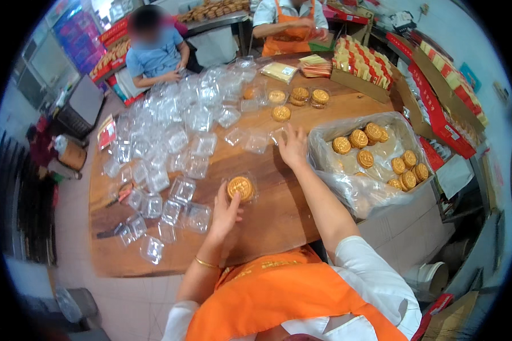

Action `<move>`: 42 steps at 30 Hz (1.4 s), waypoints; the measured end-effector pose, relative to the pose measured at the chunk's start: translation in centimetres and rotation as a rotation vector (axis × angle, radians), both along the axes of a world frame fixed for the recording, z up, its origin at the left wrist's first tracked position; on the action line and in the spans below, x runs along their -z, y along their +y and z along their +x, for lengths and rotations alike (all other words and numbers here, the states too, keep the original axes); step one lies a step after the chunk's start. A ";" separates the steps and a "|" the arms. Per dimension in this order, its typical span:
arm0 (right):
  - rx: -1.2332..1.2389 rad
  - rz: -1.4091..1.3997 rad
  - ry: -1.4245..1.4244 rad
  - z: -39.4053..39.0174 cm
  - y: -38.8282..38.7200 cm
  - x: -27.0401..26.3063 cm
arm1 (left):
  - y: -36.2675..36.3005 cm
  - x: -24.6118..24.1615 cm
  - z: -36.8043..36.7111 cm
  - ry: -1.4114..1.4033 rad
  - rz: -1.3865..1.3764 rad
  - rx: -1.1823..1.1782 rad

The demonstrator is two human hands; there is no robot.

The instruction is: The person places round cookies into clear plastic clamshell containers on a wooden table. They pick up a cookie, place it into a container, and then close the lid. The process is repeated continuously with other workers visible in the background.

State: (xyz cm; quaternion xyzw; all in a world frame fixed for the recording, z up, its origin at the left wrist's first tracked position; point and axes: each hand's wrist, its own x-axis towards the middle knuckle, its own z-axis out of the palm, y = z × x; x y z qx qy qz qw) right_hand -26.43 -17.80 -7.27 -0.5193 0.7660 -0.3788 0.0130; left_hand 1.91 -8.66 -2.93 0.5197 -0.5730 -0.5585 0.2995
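Observation:
A round golden mooncake [240, 188] sits in a clear plastic tray in front of me. My left hand [228, 209] rests against its left and lower edge, thumb on its face. My right hand [293, 145] reaches forward, its fingertips at a small clear plastic tray [278, 135]; whether they grip it I cannot tell. More clear trays [255, 142] lie just left of it. Beyond my right hand, another mooncake [281, 113] lies on the wooden table, with several packed mooncakes [320, 96] behind it. Loose mooncakes [365, 159] lie in a plastic-lined box [318, 147] at right.
A large heap of clear plastic containers [170, 115] covers the table's left side, near orange-handled scissors [123, 194]. A carton of red and yellow packets [360, 85] stands at the far right. One person [158, 55] sits at the far left; another [290, 25] stands across the table.

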 end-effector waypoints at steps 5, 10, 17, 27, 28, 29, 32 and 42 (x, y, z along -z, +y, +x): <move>-0.469 0.090 -0.350 3.1 -3.8 -0.7 | 0.2 0.0 -0.7 0.175 0.109 -0.006; -0.585 -0.159 -0.487 4.7 -1.5 -2.1 | 0.0 1.0 -3.0 0.307 0.171 -0.070; -0.246 -0.251 -0.139 0.1 12.3 -1.2 | -4.3 2.8 -10.1 0.348 0.171 -0.093; -0.266 0.055 -0.013 1.4 20.3 -1.0 | -13.5 2.7 -24.4 0.417 0.268 0.003; -0.267 0.061 -0.020 1.5 20.3 -1.0 | -14.2 2.9 -25.8 0.438 0.264 0.008; -0.269 0.066 -0.027 1.6 20.1 -1.0 | -15.0 2.9 -27.0 0.458 0.260 0.011; -0.281 0.065 -0.090 1.7 20.0 -1.3 | -17.5 3.9 -30.1 0.520 0.271 -0.077; -0.330 0.110 -0.205 1.2 20.0 -1.4 | -15.7 1.8 -29.3 0.537 0.250 -0.122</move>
